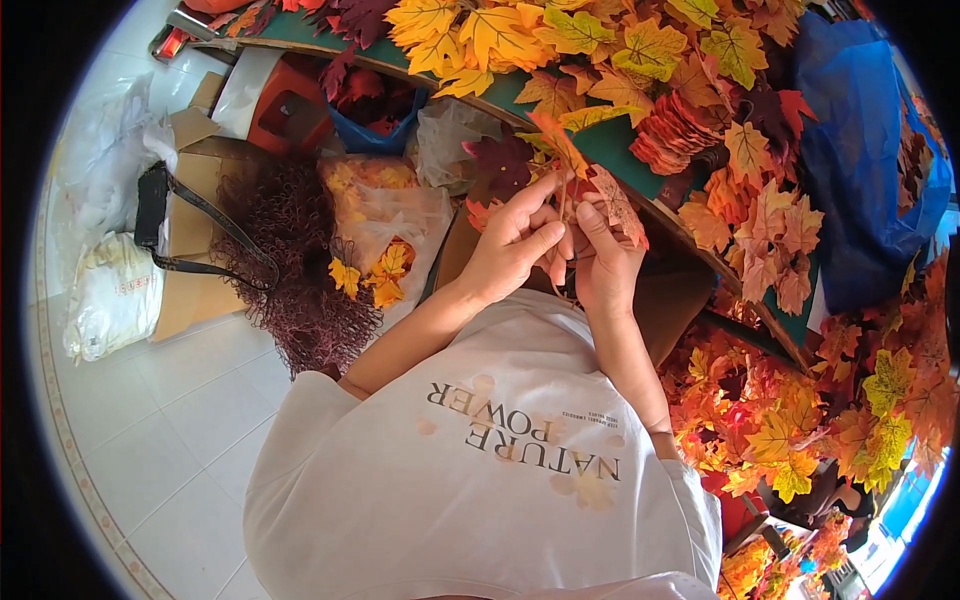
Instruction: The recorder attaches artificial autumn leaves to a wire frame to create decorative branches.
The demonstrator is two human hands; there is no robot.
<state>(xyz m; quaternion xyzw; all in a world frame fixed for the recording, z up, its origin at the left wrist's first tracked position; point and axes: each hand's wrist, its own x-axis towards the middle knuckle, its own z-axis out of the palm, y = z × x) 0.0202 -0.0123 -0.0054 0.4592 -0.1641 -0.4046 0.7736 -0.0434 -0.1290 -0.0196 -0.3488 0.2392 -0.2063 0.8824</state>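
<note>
My left hand (512, 245) and my right hand (600, 262) meet close together in front of my chest, just below the edge of a green table (600, 140). Both pinch a small cluster of artificial autumn leaves (590, 185) in orange, red and brown, on a thin stem. My left thumb and fingers close on the stem from the left. My right fingers press it from below and the right. The stem's lower part is hidden between the hands.
Yellow, orange and red fake leaves (560, 40) cover the green table. A blue plastic bag (860, 160) lies at right, more leaves (800, 420) heap at lower right. Left on the tiled floor: cardboard boxes (190, 290), white sacks (110, 290), a dark red curly bundle (300, 270), clear bags of leaves (385, 240).
</note>
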